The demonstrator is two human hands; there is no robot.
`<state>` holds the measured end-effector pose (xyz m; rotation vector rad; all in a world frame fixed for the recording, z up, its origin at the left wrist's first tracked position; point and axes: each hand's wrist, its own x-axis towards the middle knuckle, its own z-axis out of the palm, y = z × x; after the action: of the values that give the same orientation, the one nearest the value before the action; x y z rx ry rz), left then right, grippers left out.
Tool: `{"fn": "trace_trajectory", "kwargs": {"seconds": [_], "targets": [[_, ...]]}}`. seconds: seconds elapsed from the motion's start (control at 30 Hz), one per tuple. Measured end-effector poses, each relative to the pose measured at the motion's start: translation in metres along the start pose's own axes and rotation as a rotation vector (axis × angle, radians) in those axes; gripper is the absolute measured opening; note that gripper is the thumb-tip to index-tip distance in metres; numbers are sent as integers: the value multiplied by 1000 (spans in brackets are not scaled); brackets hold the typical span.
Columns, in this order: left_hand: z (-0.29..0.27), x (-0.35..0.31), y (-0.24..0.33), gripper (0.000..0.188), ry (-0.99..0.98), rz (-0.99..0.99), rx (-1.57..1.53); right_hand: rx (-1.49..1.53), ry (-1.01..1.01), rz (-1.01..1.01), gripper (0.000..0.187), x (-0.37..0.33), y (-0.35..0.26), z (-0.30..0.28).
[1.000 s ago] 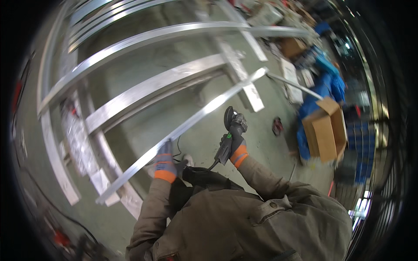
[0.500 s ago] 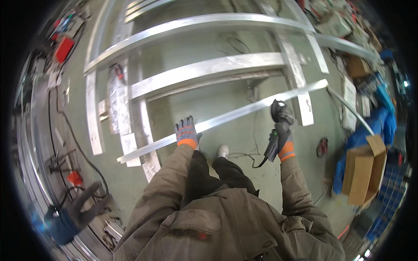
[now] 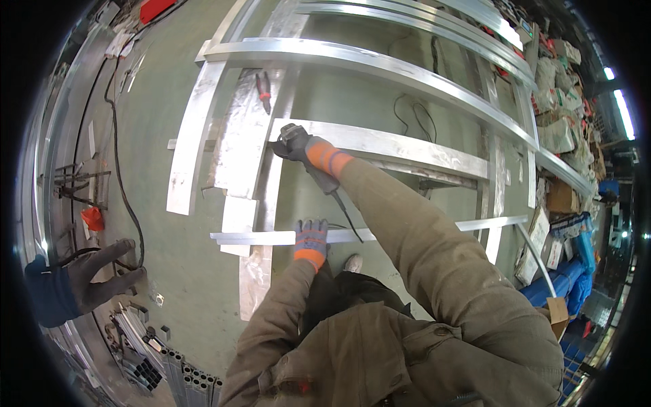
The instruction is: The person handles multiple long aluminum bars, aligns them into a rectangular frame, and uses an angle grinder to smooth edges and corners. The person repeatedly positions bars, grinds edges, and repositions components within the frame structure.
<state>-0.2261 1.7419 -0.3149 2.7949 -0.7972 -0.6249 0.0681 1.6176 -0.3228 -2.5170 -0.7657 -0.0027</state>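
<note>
My right hand (image 3: 327,157), in a grey and orange glove, is closed round a black angle grinder (image 3: 293,140), its cord hanging down toward my feet. The grinder's head is at the left end of a wide silver metal beam (image 3: 386,146); whether the disc touches it I cannot tell. Closer to me, my left hand (image 3: 311,241) lies over a long thin metal bar (image 3: 271,238) with its fingers bent across it. That bar runs sideways in front of my legs, its right part passing behind my right forearm.
Red-handled pliers (image 3: 263,91) lie on a flat metal piece at the left of the frame. Longer beams (image 3: 380,62) cross farther off. Another person (image 3: 81,281) is at the left edge, above bundled metal tubes (image 3: 186,376). Bags (image 3: 559,129) and a carton (image 3: 561,197) line the right.
My right hand has carried the grinder from the right across to the beam's left end. The view has turned, and the thin bar now lies more level, with my left hand still on it.
</note>
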Motion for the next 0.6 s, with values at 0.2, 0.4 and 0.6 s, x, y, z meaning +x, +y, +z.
{"fn": "trace_trajectory", "kwargs": {"seconds": [0.2,0.4,0.6], "targets": [[2,16,-15,56,44,62,-80,137,-118,81,54,81,5,63],[-13,19,-19,36,13,83,-134,147,33,83,52,91,18,78],[-7,20,-17,34,-49,72,-103,203,230,390,36,43,51,61]]}}
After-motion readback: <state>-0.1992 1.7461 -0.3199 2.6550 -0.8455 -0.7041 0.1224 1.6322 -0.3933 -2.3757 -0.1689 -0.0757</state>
